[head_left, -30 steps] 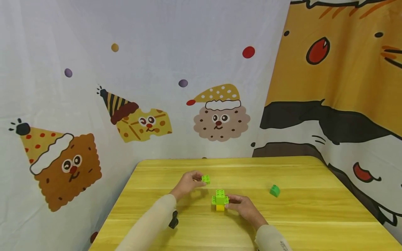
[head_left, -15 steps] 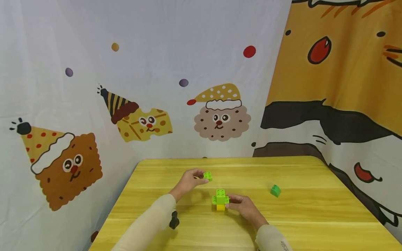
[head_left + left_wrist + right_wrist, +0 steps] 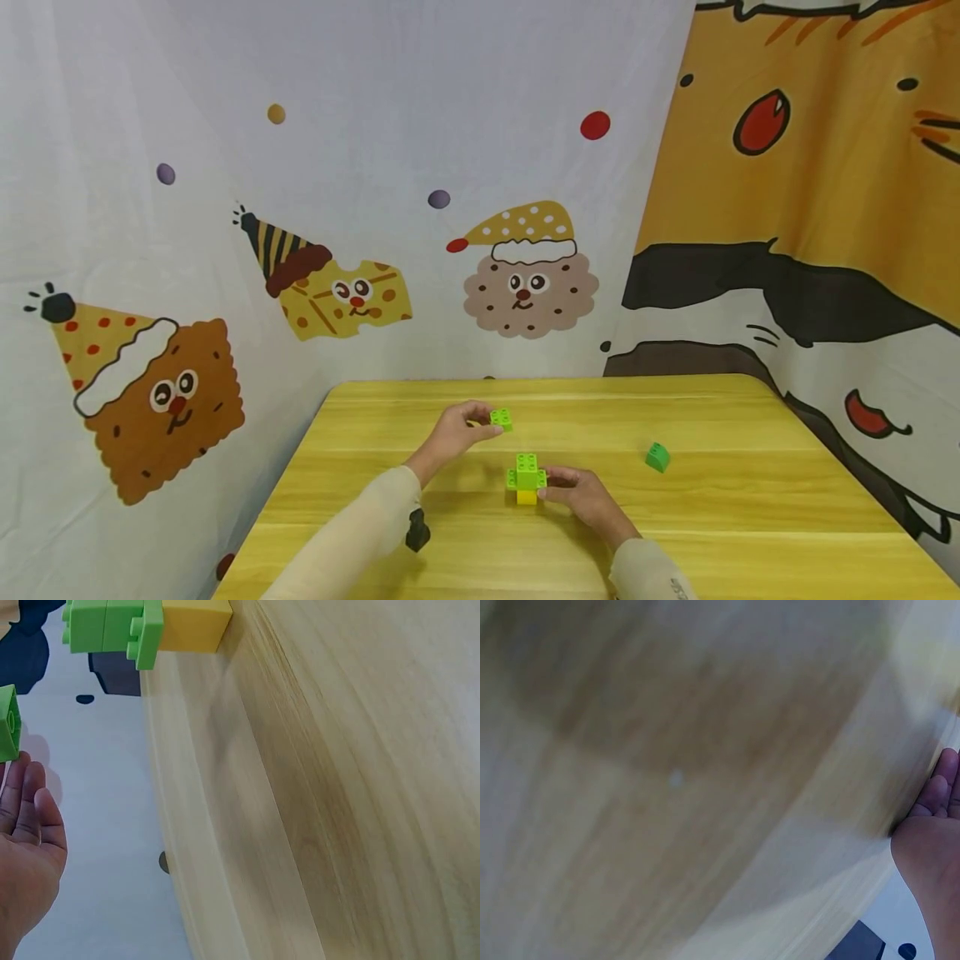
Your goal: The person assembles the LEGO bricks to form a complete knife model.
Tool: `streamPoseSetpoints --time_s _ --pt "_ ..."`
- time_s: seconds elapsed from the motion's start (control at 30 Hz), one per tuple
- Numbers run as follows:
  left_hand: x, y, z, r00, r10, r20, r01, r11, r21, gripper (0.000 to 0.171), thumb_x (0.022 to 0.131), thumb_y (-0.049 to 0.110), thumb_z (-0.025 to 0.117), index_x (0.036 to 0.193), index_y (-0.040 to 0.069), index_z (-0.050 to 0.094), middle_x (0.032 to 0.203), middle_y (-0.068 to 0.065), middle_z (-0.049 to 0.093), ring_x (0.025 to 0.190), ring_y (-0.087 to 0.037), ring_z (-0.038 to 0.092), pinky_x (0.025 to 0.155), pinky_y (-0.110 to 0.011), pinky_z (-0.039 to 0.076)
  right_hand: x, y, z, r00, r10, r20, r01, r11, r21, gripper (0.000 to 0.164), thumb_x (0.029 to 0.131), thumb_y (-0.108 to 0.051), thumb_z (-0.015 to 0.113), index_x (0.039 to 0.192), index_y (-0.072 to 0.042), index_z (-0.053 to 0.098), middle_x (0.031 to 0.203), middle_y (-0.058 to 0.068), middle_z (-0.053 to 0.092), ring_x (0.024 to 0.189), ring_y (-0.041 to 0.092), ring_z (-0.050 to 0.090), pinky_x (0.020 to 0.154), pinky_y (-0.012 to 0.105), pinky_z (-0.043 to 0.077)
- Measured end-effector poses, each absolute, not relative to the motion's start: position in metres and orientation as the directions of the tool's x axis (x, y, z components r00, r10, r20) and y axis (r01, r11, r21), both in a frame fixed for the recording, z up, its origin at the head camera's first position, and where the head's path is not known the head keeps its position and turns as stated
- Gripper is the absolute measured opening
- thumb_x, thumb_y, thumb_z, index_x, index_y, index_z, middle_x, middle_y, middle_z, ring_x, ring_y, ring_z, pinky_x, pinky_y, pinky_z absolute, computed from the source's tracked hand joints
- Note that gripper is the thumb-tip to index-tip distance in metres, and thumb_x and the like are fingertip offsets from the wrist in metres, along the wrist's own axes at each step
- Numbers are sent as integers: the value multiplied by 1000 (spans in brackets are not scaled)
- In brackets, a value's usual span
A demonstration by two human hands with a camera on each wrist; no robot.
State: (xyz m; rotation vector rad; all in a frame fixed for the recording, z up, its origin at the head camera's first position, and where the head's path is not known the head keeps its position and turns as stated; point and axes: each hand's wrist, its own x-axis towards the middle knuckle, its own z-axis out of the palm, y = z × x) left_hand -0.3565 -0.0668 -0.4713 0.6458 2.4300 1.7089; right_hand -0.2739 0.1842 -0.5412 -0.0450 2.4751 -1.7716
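Observation:
In the head view my left hand pinches a light green toy building brick between thumb and fingers, held above the table. The left wrist view shows the open underside of that green brick at the fingertips. A small stack of bricks stands just nearer and to the right, with light green bricks over a yellow brick. My right hand grips the stack's right side with thumb and fingers. In the right wrist view only part of the right hand shows and the stack is out of frame.
A darker green brick with a curved side lies on the wooden table, right of the stack. A black device sits at the left sleeve. Behind the table hangs a printed cloth with cartoon figures.
My left hand has moved a little to the right and away from me, higher over the table, with the green brick in it. The right hand and the stack have stayed in place.

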Motion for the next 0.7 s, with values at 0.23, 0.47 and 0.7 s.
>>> streamPoseSetpoints --time_s 0.23,0.47,0.7 --pt "-352 -63 -469 -896 408 175 306 284 909 29 87 34 78 108 16 71 100 0 66 96 -22 60 84 -39 49 -274 184 -543 -996 -73 -59 32 328 -944 51 83 -27 82 126 -3 68 117 13 68 110 31 61 96 54 46" --pt "-346 -58 -465 -889 421 183 317 274 908 29 87 36 78 108 17 71 102 1 66 99 -24 59 85 -40 48 -274 184 -542 -996 -66 -59 34 328 -944 49 84 -26 81 125 -4 68 119 14 67 111 32 61 96 53 46" --pt "-341 -54 -462 -881 434 190 325 261 909 29 88 35 78 110 17 71 102 2 66 103 -30 58 85 -39 48 -274 184 -542 -996 -70 -64 37 326 -945 50 84 -27 82 125 -4 68 119 13 67 111 31 61 95 52 47"
